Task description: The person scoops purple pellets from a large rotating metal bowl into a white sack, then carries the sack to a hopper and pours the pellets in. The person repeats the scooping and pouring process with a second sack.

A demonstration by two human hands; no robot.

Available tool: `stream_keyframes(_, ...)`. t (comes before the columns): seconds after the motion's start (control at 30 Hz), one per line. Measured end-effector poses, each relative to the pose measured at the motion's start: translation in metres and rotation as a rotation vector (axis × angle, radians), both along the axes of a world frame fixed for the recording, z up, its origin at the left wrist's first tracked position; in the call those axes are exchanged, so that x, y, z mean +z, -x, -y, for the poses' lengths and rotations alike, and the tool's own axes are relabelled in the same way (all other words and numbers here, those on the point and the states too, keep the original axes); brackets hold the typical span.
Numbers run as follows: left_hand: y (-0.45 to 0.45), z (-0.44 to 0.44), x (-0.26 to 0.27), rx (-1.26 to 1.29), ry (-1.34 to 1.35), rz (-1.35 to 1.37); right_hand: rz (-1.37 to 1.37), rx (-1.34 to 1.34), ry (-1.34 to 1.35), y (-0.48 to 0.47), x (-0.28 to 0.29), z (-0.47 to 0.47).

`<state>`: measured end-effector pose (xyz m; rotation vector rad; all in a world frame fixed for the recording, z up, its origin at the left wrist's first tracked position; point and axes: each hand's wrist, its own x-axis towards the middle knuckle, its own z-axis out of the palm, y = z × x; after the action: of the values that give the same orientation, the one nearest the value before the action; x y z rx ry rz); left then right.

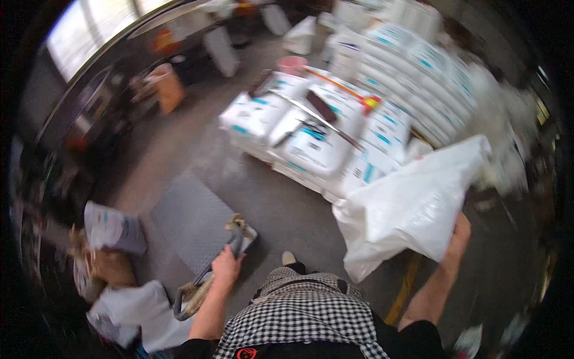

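Observation:
My left hand (pixel 226 265) grips the dark bar handle (pixel 204 272) of a flat platform cart, with tan wrapping at the handle's corners. The cart's grey textured deck (pixel 190 220) stretches away to the upper left. On my right side, my right hand (pixel 459 231) holds a large white plastic sack (pixel 403 204) by its edge. The sack looks limp and creased, and it hides part of my fingers. Its far side overlaps the near corner of a low stack of filled white bags (pixel 309 148).
Metal rods or tools (pixel 309 110), a dark brown block (pixel 321 106) and a pink tub (pixel 293 65) rest on the low stack. Behind it rises a taller bag stack (pixel 408 76). White sacks (pixel 139 309) and a printed bag (pixel 114 229) lie left of the cart.

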<state>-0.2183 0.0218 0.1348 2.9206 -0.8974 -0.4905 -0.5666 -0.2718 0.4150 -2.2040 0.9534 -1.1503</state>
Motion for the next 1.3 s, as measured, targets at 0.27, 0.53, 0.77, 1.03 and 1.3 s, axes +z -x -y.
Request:
stream_keyframes(0.27, -0.021, 0.009, 0.007, 0.158, -0.046, -0.042, 0.086, 0.249, 0.054, -0.201, 0.025, 0.135)
stream_keyframes(0.53, -0.058, 0.034, -0.015, 0.379, -0.115, -0.128, 0.186, 0.556, -0.123, -0.446, 0.033, 0.238)
stream_keyframes(0.77, -0.132, 0.048, 0.008, 0.458, -0.306, -0.276, 0.184, 0.998, -0.337, -0.696, 0.056, 0.332)
stream_keyframes(1.03, -0.231, 0.028, -0.02, 0.511, -0.343, -1.049, -0.108, 1.49, 0.167, -0.998, 0.042, 0.26)
stream_keyframes(1.3, -0.586, 0.088, 0.016, 0.771, 0.22, -0.384, -0.374, 1.7, 0.638, -1.232, -0.001, 0.171)
